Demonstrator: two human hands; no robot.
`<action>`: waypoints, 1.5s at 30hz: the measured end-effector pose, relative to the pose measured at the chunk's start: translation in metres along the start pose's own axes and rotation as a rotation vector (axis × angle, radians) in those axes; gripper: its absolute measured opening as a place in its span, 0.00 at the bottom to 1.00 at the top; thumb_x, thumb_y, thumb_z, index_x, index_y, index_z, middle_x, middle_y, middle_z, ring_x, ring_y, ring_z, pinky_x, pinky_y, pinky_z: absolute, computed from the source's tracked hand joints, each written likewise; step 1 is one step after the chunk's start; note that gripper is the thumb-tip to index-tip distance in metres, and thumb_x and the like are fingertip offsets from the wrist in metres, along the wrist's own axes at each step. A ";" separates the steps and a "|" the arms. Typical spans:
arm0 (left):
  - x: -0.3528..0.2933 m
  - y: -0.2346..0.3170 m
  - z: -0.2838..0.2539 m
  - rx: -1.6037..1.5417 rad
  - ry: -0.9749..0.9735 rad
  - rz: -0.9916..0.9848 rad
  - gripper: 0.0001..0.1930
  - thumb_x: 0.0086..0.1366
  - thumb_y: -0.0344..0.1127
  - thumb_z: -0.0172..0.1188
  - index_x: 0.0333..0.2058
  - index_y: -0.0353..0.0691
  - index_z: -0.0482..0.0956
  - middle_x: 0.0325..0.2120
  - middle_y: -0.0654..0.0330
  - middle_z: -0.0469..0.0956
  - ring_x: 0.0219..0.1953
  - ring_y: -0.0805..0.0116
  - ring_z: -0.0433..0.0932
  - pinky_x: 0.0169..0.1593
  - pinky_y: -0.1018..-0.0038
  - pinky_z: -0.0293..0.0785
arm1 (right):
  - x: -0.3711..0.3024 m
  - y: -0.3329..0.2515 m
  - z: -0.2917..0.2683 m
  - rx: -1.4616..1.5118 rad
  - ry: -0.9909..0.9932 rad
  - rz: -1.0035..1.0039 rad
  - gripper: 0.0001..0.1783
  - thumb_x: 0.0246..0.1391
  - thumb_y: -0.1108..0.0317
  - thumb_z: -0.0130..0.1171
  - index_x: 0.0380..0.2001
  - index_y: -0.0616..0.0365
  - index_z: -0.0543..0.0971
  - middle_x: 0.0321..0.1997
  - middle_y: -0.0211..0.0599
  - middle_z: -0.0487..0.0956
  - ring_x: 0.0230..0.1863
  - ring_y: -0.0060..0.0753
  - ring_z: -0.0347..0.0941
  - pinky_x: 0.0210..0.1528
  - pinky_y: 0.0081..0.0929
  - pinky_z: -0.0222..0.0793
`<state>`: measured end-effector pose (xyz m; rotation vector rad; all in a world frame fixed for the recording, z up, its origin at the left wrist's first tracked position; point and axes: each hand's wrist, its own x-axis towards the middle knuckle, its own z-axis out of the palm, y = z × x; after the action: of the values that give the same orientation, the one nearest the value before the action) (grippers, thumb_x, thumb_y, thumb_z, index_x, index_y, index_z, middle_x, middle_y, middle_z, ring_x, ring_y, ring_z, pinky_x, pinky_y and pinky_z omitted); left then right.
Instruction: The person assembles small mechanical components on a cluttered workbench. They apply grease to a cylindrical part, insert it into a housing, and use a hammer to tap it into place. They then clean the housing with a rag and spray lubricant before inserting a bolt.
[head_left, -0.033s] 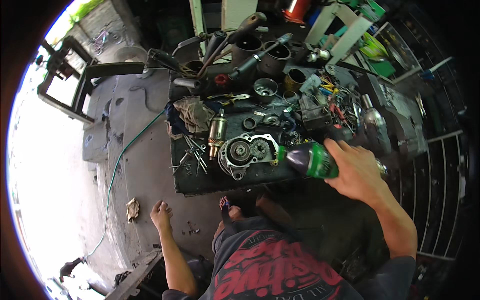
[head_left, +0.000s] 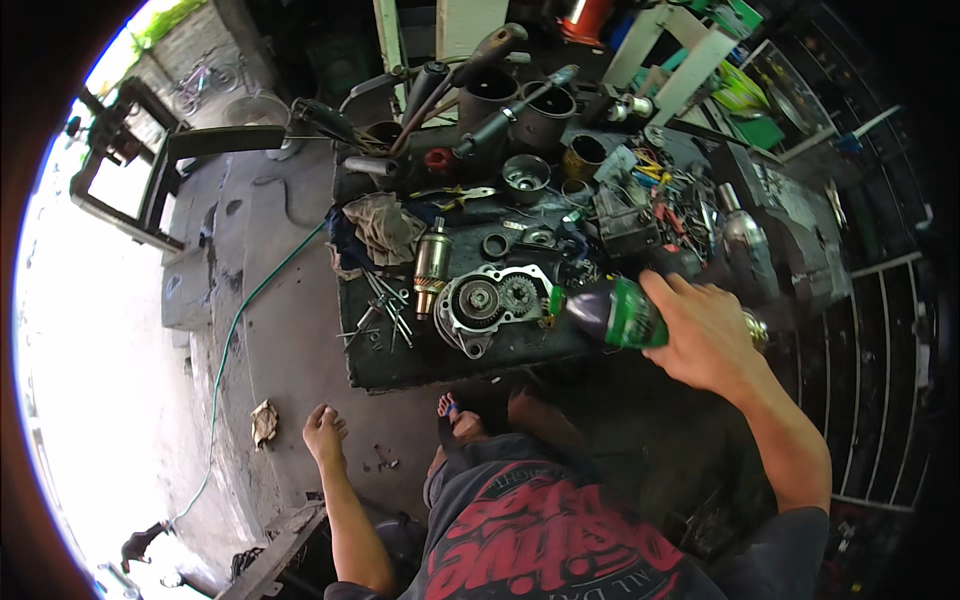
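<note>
Person's right hand (head_left: 705, 335) wrapped in a grip, forearm (head_left: 785, 435) running back and outward from it. Left hand (head_left: 325, 434) well left of the grip, nearer the body, fingers (head_left: 318, 414) loosely curled.

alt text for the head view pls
A person's right hand holds a green-labelled bottle nearly sideways, its neck toward an open gear housing on a dark, cluttered workbench. The left hand is loosely curled, clear of the bench.

A plastic bottle (head_left: 612, 312), dark-bodied with a green label, is held tipped nearly level, its green-tipped end pointing left beside a metal gear housing (head_left: 495, 308); contact is unclear. The housing lies open side up on the workbench (head_left: 420, 370), exposing a larger gear (head_left: 479, 299) beside a smaller gear (head_left: 518, 295).
</note>
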<state>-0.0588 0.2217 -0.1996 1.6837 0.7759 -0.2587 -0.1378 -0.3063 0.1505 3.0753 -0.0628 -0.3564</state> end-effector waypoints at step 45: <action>0.005 -0.066 0.037 0.155 -0.177 -0.150 0.21 0.74 0.36 0.60 0.61 0.32 0.78 0.40 0.54 0.85 0.35 0.60 0.86 0.35 0.68 0.82 | 0.026 -0.010 -0.023 -0.039 0.112 -0.089 0.38 0.40 0.64 0.80 0.56 0.53 0.75 0.40 0.37 0.80 0.44 0.49 0.83 0.47 0.44 0.77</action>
<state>-0.0872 0.1936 -0.2646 1.7224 0.7657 -0.5774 -0.1064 -0.2963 0.1664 3.0591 0.0841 -0.1865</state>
